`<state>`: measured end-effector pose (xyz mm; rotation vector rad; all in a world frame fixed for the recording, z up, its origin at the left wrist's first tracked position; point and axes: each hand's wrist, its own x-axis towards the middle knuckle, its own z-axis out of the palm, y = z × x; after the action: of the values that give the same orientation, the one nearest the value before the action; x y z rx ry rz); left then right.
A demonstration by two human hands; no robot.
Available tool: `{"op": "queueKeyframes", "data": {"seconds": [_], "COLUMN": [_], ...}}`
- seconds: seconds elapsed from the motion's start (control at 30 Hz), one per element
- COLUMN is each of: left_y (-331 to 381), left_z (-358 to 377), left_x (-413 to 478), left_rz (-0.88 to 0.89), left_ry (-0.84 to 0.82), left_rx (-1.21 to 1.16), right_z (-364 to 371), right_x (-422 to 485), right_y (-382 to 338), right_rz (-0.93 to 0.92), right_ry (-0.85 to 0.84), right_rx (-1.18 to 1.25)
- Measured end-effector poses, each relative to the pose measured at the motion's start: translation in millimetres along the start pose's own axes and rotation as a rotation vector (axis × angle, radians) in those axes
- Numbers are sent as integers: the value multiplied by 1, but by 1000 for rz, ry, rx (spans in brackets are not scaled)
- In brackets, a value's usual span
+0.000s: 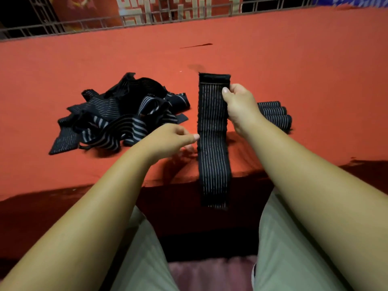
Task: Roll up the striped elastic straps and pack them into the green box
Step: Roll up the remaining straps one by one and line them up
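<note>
Knees (147, 259) below; right hand (239, 103) holds black pinstriped strap (213, 143).

No legible text; pale characters (147, 9) on red banner (100, 11) cropped, unreadable.

One unrolled strap (213, 143), three rolled straps (275, 116), one tangled heap of straps (121, 116).

Orange-red cloth table cover (294, 49) spans the field; thin dark streak (197, 46) on it at 12 o'clock. Grey metal lattice railing (84, 24) along far edge, 11 o'clock. Red banner with cream pattern (159, 7) behind railing, 12 o'clock. Dull pink cushion (210, 274) at 6 o'clock
</note>
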<state>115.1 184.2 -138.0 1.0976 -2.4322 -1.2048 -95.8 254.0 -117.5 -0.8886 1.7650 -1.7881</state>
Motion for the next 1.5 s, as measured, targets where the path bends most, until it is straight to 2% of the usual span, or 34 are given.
{"op": "queueKeyframes", "data": {"seconds": [0.13, 0.23, 0.4, 0.53, 0.8, 1.17, 1.37, 1.5], "left_y": [0, 5, 7, 2, -12, -20, -20, -23], "left_z": [-5, -5, 4, 10, 20, 27, 27, 27], "left_x": [45, 72, 94, 104, 103, 102, 97, 101], "left_rz": [103, 155, 263, 305, 304, 320, 192, 304], "left_ry": [178, 270, 308, 363, 284, 407, 385, 389], "left_rx": [-200, -411, -664, -651, -727, -708, -692, -587], "right_z": [2, 6, 9, 15, 13, 7, 5, 1], "right_x": [16, 24, 34, 39, 45, 36, 33, 34], "right_y": [10, 19, 35, 52, 68, 72, 66, 68], "right_rz": [-12, 17, 41, 32, 66, 64, 61, 28], "right_ry": [1, -28, -127, -183, -153, -260, -297, -255], "right_rx": [27, 143, 141, 58, 48, 44, 95, 74]}}
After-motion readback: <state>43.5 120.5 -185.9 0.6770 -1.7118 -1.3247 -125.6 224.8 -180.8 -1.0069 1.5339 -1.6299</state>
